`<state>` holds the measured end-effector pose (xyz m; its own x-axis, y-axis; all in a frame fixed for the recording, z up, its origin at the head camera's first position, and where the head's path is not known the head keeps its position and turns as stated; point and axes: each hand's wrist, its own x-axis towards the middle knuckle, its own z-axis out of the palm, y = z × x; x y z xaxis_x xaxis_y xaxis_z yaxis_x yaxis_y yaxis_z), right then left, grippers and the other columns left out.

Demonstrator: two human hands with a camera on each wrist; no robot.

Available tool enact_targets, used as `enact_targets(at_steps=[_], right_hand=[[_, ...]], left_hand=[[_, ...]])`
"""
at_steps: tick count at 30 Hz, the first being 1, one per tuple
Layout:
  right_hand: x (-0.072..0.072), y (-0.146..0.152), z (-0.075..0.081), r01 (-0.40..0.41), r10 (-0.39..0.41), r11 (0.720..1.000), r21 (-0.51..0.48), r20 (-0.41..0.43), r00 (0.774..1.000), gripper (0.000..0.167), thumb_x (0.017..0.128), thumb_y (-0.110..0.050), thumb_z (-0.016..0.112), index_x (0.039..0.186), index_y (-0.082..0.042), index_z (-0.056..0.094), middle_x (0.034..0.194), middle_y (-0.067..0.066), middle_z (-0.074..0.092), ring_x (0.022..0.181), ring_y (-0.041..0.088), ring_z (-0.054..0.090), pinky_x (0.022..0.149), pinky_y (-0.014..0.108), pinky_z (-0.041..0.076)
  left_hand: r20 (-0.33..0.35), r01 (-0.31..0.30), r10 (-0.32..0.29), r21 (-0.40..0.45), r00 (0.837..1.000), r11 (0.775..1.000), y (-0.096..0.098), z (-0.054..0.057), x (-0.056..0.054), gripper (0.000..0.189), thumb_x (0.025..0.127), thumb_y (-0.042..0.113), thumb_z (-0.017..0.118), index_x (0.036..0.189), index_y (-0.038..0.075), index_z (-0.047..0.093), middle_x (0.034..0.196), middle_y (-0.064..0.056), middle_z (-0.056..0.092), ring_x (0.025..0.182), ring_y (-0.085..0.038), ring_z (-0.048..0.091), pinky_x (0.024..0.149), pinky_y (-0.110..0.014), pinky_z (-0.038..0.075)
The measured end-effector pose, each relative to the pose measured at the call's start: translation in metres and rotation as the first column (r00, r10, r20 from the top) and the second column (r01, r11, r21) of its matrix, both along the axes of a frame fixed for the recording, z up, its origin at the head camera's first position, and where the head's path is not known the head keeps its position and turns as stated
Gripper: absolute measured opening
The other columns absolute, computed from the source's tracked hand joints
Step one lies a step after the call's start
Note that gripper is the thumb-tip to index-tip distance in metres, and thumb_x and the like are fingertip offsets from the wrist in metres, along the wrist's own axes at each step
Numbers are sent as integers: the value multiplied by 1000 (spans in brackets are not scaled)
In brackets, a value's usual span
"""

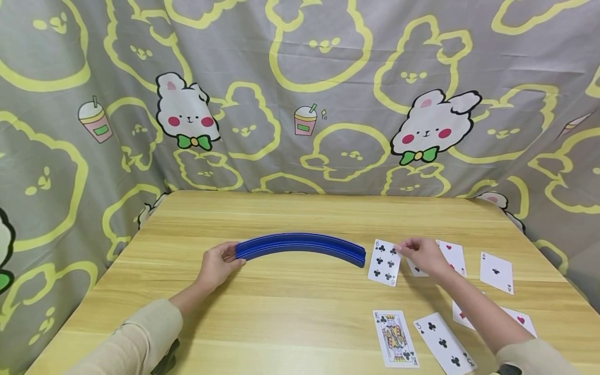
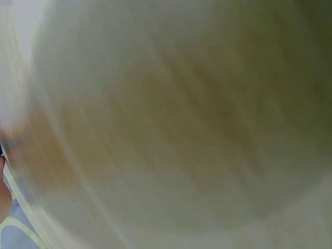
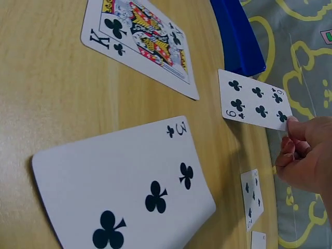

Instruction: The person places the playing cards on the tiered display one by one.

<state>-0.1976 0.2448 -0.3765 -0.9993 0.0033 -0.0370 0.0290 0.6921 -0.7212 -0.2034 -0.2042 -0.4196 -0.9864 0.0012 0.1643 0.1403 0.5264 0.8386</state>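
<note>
My left hand grips the left end of a curved blue card holder, whose long groove is bare. Between thumb and fingers, my right hand pinches the six of clubs by its upper right corner, face toward me, just beside the holder's right end. The right wrist view shows that six of clubs raised at an angle, with the right hand at its corner. A blurred, close surface fills most of the left wrist view.
Face up on the wooden table lie the king of clubs, three of clubs and ace of clubs. A two of hearts and other cards are partly hidden by the right arm. A patterned curtain hangs behind the table.
</note>
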Motion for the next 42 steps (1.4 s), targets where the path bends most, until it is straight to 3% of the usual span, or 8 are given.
enact_targets(at_steps=[7, 17, 28, 34, 42], right_hand=[[0, 1, 13, 6, -6, 1000, 0, 20, 1000, 28, 91, -25, 59, 94, 3, 62, 85, 7, 63, 75, 14, 47, 58, 20, 42], [-3, 2, 36, -4, 2, 998, -55, -32, 999, 36, 91, -32, 59, 97, 3, 61, 85, 4, 62, 74, 11, 47, 58, 21, 43], [-7, -17, 40, -18, 9, 996, -93, -100, 995, 31, 89, -29, 63, 95, 2, 63, 84, 3, 64, 73, 9, 49, 59, 18, 45], [-11, -34, 42, -42, 24, 987, -154, -120, 992, 28, 88, -25, 63, 94, 3, 64, 79, -6, 62, 72, 9, 48, 59, 18, 45], [-16, -56, 44, -97, 65, 974, -204, -158, 985, 21, 87, -16, 65, 90, 4, 65, 75, -1, 62, 66, 7, 46, 54, 19, 43]], left_hand=[[-1, -9, 9, 0, 1000, 1000, 0, 1, 0, 37, 75, -9, 70, 111, -11, 60, 104, -31, 64, 97, -37, 66, 79, -26, 60], [-6, -5, 4, -16, 1000, 1000, -2, 1, 0, 37, 75, -7, 71, 110, -11, 61, 104, -30, 65, 95, -37, 66, 77, -26, 61], [13, -8, 8, -3, 1000, 1000, -1, 1, 1, 37, 76, -6, 70, 111, -11, 60, 105, -30, 65, 97, -36, 66, 79, -27, 60], [14, -3, 3, -1, 1000, 1000, -1, 1, 1, 37, 76, -4, 71, 111, -10, 61, 105, -30, 65, 97, -36, 66, 78, -26, 60], [18, -9, 9, -11, 1000, 1000, -1, 1, 1, 37, 77, -4, 70, 111, -10, 60, 105, -30, 65, 97, -36, 66, 78, -26, 60]])
